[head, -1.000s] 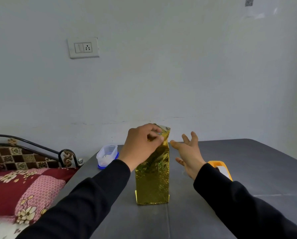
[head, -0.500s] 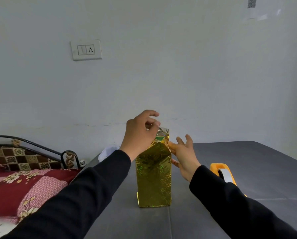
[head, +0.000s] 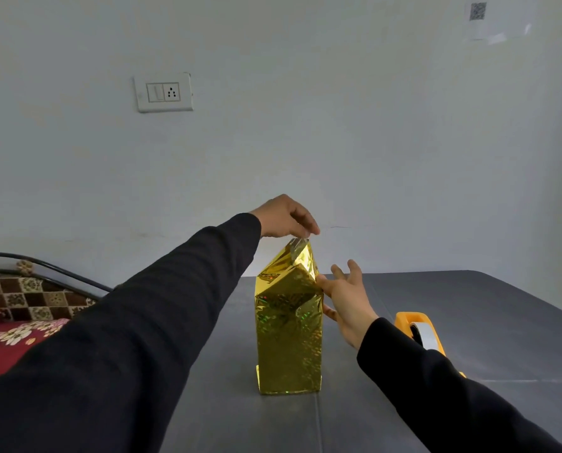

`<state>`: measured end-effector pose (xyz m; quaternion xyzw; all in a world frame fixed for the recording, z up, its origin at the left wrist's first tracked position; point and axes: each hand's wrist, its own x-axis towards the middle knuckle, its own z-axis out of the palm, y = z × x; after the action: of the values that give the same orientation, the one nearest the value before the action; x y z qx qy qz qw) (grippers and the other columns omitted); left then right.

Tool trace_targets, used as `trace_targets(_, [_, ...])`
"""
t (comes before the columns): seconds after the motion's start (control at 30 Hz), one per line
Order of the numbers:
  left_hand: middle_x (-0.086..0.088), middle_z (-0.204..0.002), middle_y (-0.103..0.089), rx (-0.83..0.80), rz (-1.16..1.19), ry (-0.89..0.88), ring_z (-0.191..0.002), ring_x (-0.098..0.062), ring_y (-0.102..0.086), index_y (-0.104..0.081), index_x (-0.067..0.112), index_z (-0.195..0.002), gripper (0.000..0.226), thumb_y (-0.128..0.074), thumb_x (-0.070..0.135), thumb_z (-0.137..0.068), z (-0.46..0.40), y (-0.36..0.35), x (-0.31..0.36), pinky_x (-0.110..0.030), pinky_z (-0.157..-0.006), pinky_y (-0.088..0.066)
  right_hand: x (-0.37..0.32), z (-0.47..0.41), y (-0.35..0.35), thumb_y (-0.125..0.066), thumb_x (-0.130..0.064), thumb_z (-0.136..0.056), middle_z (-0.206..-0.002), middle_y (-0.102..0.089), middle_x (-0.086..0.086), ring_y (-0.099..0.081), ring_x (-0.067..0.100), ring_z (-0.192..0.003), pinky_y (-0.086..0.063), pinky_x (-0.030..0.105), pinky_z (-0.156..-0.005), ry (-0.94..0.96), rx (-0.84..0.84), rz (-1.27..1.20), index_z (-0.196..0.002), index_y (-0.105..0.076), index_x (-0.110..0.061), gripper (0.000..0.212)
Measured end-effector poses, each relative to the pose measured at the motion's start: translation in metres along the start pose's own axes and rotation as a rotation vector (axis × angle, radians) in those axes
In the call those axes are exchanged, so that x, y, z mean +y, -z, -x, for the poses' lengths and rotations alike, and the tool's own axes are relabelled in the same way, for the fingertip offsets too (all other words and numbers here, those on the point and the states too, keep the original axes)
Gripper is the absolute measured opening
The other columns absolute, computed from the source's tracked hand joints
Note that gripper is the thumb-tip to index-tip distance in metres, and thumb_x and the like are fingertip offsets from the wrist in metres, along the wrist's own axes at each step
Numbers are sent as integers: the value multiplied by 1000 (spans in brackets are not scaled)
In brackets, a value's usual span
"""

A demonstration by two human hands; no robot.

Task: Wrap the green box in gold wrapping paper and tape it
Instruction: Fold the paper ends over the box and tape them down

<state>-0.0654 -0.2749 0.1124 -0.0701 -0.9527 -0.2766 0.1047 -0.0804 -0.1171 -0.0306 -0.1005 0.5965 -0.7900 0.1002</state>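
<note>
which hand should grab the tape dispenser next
Probably the right hand. It lies open against the wrapped box, with the orange tape dispenser just beside its sleeve. The left hand is pinching the top paper flap.

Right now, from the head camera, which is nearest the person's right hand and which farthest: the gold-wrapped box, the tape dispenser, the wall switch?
1. Gold-wrapped box: touching the right hand, on its left.
2. Tape dispenser: on the table, just right.
3. Wall switch: far upper left.

Bedroom: quilted bed (head: 21,308), wall socket (head: 164,92)
</note>
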Motion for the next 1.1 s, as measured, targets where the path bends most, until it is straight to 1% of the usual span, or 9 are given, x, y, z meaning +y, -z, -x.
trace_targets(0.07, [15, -110, -69, -84, -45, 4, -99, -3, -62, -76, 30, -111, 35, -76, 5, -87, 5, -1, -4, -22, -87, -49, 0, 0, -1, -63, -8, -100, -166, -31, -5, -47, 22, -138, -50, 35, -84, -2, -10, -1, -161, -9, -40, 87])
trace_targets(0.17, [17, -109, -69, -100, -196, 6, -96, -16, -67, -79, 37, -96, 29, -75, 11, -85, 6, -7, -14, -44, -92, -55, 1, 0, -3, -65, -12, -99, -165, -33, -6, -46, 22, -139, -47, 35, -84, 3, -15, 5, -160, -11, -40, 86])
trace_targets(0.3, [10, -103, -71, 189, -58, -22, -97, -9, -63, -81, 20, -100, 23, -63, 6, -95, 6, -6, -14, -25, -89, -50, 0, 0, -5, -66, -14, -99, -164, -33, -5, -45, 23, -141, -44, 39, -92, 9, -10, 8, -160, -12, -36, 84])
trace_targets(0.43, [11, -118, -67, 208, 163, -18, -117, -12, -57, -79, 21, -105, 15, -70, 24, -93, 23, -12, -3, -30, -100, -43, -2, 1, -4, -70, -17, -96, -165, -32, -5, -44, 23, -141, -45, 39, -93, 21, -19, 28, -160, -12, -37, 88])
trace_targets(0.57, [5, -154, -44, 132, 115, 48, -143, -17, -37, -79, 33, -106, 28, -75, 52, -85, 46, -28, -5, -45, -118, -28, -1, 1, -2, -78, -14, -89, -166, -30, -4, -44, 23, -140, -47, 43, -101, 46, -42, 45, -161, -11, -36, 101])
trace_targets(0.67, [7, -162, -29, 91, 69, 115, -150, -21, -24, -77, 42, -105, 33, -81, 57, -76, 61, -37, -20, -52, -121, -25, -1, 2, -3, -80, -9, -87, -166, -29, -1, -43, 25, -141, -47, 46, -107, 45, -46, 52, -161, -11, -34, 105])
trace_targets(0.77, [10, -164, -21, 72, 69, 141, -152, -24, -21, -74, 43, -113, 42, -84, 57, -74, 72, -46, -34, -49, -121, -27, -1, 3, -4, -80, -7, -85, -167, -28, 1, -41, 28, -144, -48, 44, -103, 44, -36, 60, -161, -11, -33, 105])
trace_targets(0.97, [6, -153, -37, 37, 242, 155, -142, -21, -41, -69, 47, -122, 61, -90, 56, -65, 85, -61, -60, -45, -115, -42, -1, 4, -10, -84, -8, -82, -166, -29, 1, -41, 28, -143, -45, 38, -93, 49, -44, 49, -161, -13, -30, 108])
trace_targets(1.1, [7, -141, -50, -25, 310, 130, -132, -18, -51, -65, 53, -123, 73, -90, 63, -56, 86, -67, -70, -46, -112, -46, 1, 4, -9, -85, -8, -80, -166, -29, 1, -41, 28, -144, -45, 46, -107, 53, -48, 62, -161, -13, -31, 110])
